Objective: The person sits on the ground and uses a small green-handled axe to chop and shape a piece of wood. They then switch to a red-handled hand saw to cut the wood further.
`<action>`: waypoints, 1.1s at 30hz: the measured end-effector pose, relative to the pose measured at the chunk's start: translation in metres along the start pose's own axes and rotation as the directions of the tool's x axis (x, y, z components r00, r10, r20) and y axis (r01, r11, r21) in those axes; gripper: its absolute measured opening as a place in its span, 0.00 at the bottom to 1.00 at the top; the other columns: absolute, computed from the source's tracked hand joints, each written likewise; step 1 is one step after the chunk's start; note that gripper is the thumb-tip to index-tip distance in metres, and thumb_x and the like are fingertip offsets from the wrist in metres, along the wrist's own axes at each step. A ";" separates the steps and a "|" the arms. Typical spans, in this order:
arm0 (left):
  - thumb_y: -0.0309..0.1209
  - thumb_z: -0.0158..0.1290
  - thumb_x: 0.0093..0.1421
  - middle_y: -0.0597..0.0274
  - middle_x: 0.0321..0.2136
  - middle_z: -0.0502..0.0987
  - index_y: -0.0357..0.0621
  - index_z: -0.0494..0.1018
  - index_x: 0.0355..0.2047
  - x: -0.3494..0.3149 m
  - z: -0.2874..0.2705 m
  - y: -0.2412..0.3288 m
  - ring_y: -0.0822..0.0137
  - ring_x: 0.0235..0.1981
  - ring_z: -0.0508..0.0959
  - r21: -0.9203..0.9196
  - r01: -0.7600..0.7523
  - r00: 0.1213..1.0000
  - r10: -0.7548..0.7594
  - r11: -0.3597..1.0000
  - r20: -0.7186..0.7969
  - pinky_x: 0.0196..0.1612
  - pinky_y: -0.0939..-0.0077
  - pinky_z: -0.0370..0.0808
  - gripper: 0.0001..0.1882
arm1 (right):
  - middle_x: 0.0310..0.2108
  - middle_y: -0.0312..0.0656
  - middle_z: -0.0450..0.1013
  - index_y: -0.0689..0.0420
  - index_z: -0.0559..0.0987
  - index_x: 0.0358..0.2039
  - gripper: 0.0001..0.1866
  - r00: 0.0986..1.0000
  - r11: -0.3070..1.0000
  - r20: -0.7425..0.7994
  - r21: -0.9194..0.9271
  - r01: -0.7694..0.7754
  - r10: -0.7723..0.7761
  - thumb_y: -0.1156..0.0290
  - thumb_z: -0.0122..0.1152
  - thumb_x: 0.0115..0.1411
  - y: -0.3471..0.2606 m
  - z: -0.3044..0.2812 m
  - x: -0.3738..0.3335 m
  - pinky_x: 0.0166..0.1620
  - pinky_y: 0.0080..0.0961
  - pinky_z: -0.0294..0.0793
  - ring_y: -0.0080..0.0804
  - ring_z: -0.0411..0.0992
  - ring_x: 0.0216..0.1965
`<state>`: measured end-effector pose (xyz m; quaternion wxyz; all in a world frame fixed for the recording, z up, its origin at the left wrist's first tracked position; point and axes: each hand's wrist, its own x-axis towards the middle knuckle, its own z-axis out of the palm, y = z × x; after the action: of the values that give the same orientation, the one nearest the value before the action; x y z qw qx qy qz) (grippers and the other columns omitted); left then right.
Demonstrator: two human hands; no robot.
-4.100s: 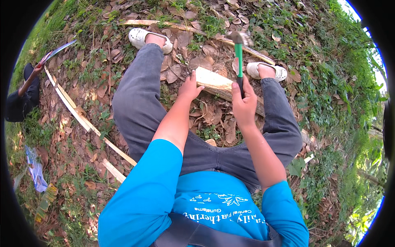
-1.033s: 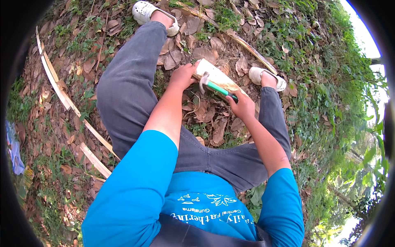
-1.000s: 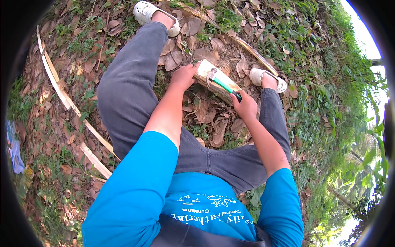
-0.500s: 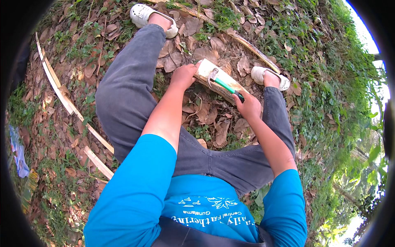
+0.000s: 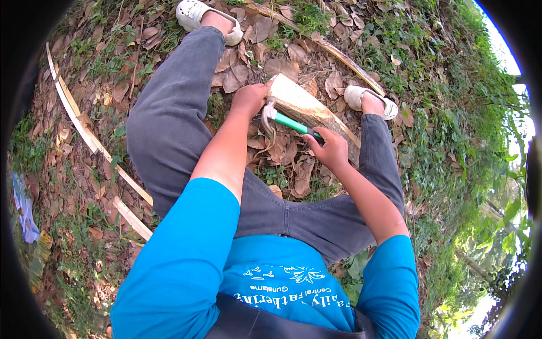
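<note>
A hammer (image 5: 291, 122) with a green handle and a black grip is held in the right hand (image 5: 330, 148) of a seated person, its grip enclosed by closed fingers. The hammer's metal head is held just beside the left hand (image 5: 249, 100), along the near side of a block of wood (image 5: 302, 100); whether the wood is touched by it cannot be told. The left end of the block is touched by the left hand, but whether those fingers are spread or pinching cannot be made out from above. The block, its pale top face turned up and its rough side exposed, is set at a slant between legs clad in grey trousers (image 5: 169, 121). White clogs (image 5: 355, 97) are worn on both feet. The ground is strewn with dry brown leaves (image 5: 279, 66) and dotted with green plants. Beyond the block, a long strip of wood (image 5: 344, 59) is stretched past the right foot; more pale strips (image 5: 73, 110) are scattered to the left. A blue shirt (image 5: 282, 254) printed in white is crossed by a dark strap (image 5: 265, 325).
</note>
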<state>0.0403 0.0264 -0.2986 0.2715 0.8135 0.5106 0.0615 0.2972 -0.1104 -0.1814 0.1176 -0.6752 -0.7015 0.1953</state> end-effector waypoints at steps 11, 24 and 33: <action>0.30 0.63 0.58 0.61 0.46 0.82 0.57 0.65 0.69 0.004 -0.003 0.013 0.53 0.46 0.82 0.052 -0.027 1.000 0.028 0.998 -0.006 0.47 0.58 0.81 0.38 | 0.22 0.45 0.78 0.57 0.86 0.42 0.20 0.924 0.927 -0.093 0.097 -0.364 0.372 0.51 0.63 0.67 0.044 0.006 0.005 0.32 0.38 0.74 0.41 0.79 0.27; 0.43 0.64 0.61 0.63 0.51 0.81 0.59 0.60 0.72 -0.002 -0.006 0.015 0.56 0.50 0.82 0.029 0.015 1.000 -0.015 0.999 0.011 0.50 0.58 0.81 0.41 | 0.24 0.32 0.65 0.58 0.71 0.40 0.25 0.888 0.637 -0.418 0.741 0.212 0.191 0.47 0.40 0.77 -0.065 -0.003 -0.021 0.27 0.19 0.61 0.17 0.63 0.25; 0.43 0.63 0.62 0.61 0.52 0.81 0.61 0.58 0.73 -0.002 -0.001 0.014 0.55 0.49 0.82 0.025 -0.001 0.999 0.000 1.000 0.050 0.50 0.58 0.81 0.41 | 0.24 0.39 0.72 0.62 0.80 0.37 0.25 0.854 0.665 -0.019 0.637 -0.391 0.520 0.52 0.46 0.77 -0.038 0.051 0.004 0.33 0.30 0.69 0.30 0.70 0.25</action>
<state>0.0505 0.0205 -0.2903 0.2737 0.8184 0.5041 0.0350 0.2408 -0.1128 -0.2105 0.3460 -0.7699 -0.3918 0.3662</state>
